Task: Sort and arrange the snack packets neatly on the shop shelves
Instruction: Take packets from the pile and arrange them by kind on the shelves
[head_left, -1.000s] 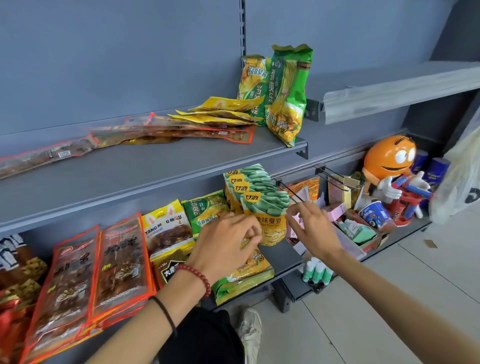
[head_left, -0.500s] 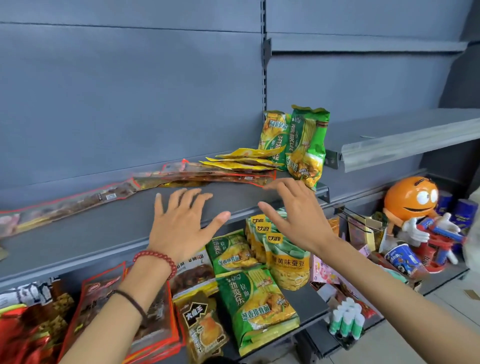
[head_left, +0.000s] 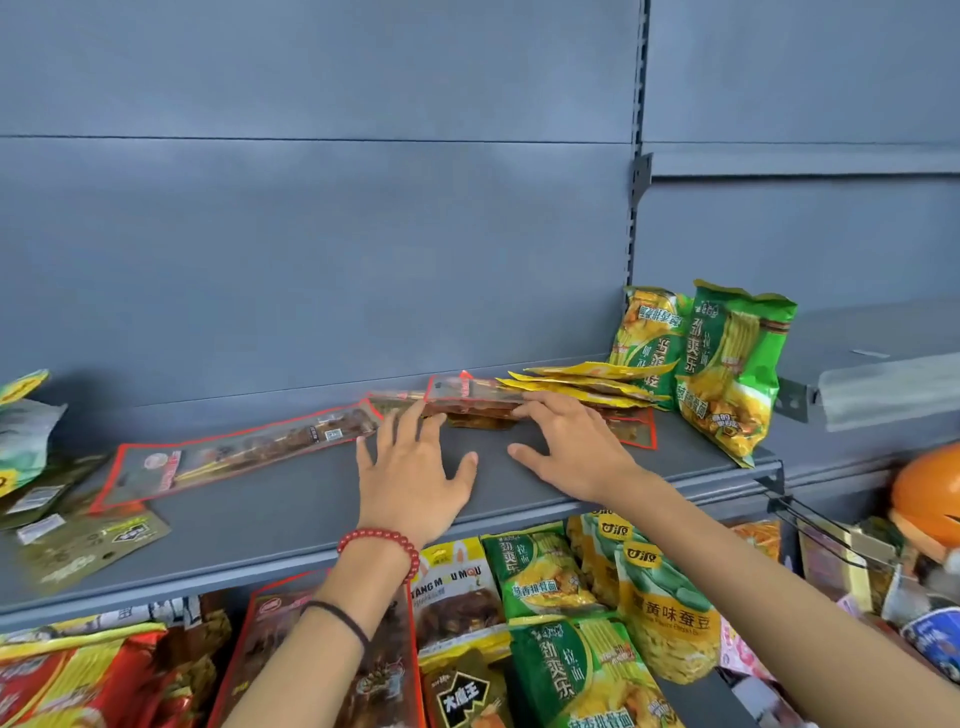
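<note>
Red-edged pkts (head_left: 470, 399) under yellow sachets (head_left: 587, 387), green bags (head_left: 727, 374) just rt.

The shelf (head_left: 291, 499) looks like matt grey painted metal; the red-edged clear packets (head_left: 249, 452) are glossy plastic.

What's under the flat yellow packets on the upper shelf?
Red-edged clear packets lie under the yellow packets; a corner sticks out. How many are stacked there is hidden by them and the right hand.

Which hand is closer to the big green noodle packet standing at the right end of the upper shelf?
Right. The right hand is a little left of the green noodle packet; the left hand is farther left.
</note>
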